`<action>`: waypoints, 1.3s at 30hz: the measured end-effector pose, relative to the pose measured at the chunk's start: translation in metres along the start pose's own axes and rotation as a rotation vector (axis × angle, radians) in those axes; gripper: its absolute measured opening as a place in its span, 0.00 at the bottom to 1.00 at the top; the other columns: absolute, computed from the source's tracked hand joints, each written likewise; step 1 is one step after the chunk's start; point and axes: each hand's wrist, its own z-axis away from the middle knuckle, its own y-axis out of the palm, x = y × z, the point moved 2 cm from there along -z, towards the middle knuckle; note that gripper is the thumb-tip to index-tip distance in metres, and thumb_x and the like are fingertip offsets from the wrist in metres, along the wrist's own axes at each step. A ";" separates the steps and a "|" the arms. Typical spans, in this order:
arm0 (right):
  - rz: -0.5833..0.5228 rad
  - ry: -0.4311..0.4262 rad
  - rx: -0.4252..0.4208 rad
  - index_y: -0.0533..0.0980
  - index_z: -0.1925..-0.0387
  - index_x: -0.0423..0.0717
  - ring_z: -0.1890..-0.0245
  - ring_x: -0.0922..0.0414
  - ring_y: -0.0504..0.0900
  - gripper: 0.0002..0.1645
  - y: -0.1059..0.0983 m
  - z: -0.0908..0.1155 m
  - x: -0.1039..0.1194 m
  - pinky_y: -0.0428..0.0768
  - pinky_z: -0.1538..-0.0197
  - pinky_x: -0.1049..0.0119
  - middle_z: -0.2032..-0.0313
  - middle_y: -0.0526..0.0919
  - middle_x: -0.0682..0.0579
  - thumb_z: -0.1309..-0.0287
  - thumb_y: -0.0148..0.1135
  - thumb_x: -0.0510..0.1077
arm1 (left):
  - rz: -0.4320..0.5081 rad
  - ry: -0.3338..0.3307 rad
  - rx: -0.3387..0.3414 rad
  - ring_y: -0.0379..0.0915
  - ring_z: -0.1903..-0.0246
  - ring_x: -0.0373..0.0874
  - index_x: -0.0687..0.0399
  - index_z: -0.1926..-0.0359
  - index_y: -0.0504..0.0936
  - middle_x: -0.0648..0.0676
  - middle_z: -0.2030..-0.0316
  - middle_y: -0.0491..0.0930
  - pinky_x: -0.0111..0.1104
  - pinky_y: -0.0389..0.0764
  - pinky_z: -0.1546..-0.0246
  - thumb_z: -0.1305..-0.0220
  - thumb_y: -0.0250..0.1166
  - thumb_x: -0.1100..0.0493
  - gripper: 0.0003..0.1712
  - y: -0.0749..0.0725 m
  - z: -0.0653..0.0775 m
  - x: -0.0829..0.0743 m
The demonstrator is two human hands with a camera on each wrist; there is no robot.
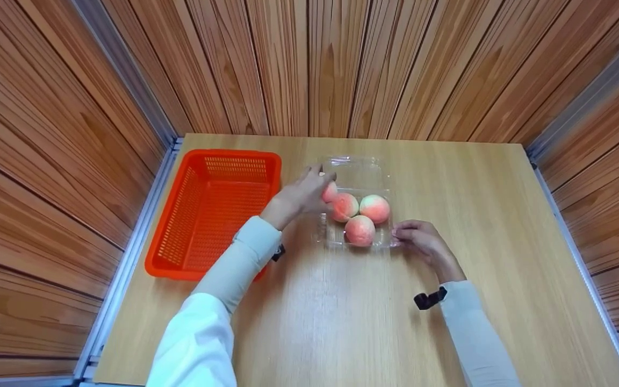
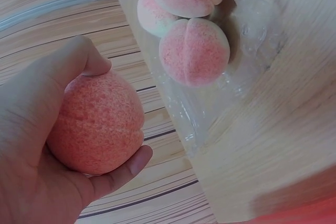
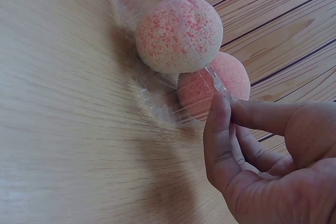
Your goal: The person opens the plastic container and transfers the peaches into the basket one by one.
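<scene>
Wooden walls (image 1: 309, 64) stand behind and beside your table (image 1: 309, 328). On its left side sits the orange basket (image 1: 234, 212), whose inside only the head view shows; the left wrist view catches just a red strip at its lower corner. To the basket's right lies the clear plastic box (image 1: 336, 234), and from the head you see its lid (image 1: 355, 174) folded open toward the back wall. Your left hand (image 1: 303, 193) mostly covers one peach (image 2: 100, 124) from the head camera, but the left wrist view shows your thumb and fingers curved firmly round it, apart from the rest. Your right hand (image 1: 422, 240) is at the box's near right corner; the right wrist view makes plain that thumb and forefinger pinch the plastic edge. The three other peaches (image 1: 360, 231) rest in the box; the right wrist view shows two clearly.
</scene>
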 end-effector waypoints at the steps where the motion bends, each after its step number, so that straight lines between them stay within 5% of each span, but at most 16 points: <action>1: 0.010 0.007 -0.009 0.72 0.35 0.25 0.60 0.62 0.87 0.24 0.000 0.000 0.000 0.88 0.46 0.64 0.56 0.87 0.49 0.27 0.61 0.33 | 0.000 -0.003 0.001 0.46 0.17 0.70 0.46 0.19 0.64 0.69 0.16 0.49 0.68 0.68 0.30 0.33 0.74 0.47 0.47 -0.001 0.000 0.000; 14: 0.045 0.038 -0.029 0.73 0.35 0.28 0.59 0.60 0.87 0.24 0.000 0.000 -0.001 0.86 0.39 0.58 0.57 0.85 0.51 0.27 0.61 0.35 | -0.006 0.016 -0.036 0.52 0.19 0.70 0.46 0.20 0.64 0.69 0.18 0.53 0.65 0.73 0.31 0.33 0.74 0.46 0.46 -0.011 0.005 0.002; 29: 0.024 0.019 -0.011 0.72 0.35 0.27 0.60 0.62 0.87 0.25 0.000 0.001 0.000 0.87 0.43 0.61 0.55 0.87 0.49 0.27 0.62 0.35 | 0.017 0.029 -0.076 0.51 0.19 0.70 0.45 0.17 0.61 0.71 0.19 0.53 0.64 0.72 0.30 0.33 0.73 0.40 0.50 -0.020 0.009 0.009; 39: -0.071 -0.053 0.019 0.77 0.46 0.26 0.63 0.62 0.88 0.15 0.000 -0.001 -0.002 0.88 0.58 0.72 0.63 0.89 0.51 0.31 0.62 0.30 | 0.013 0.033 -0.110 0.57 0.21 0.69 0.46 0.20 0.66 0.68 0.21 0.58 0.61 0.77 0.32 0.35 0.75 0.43 0.47 -0.025 0.010 0.013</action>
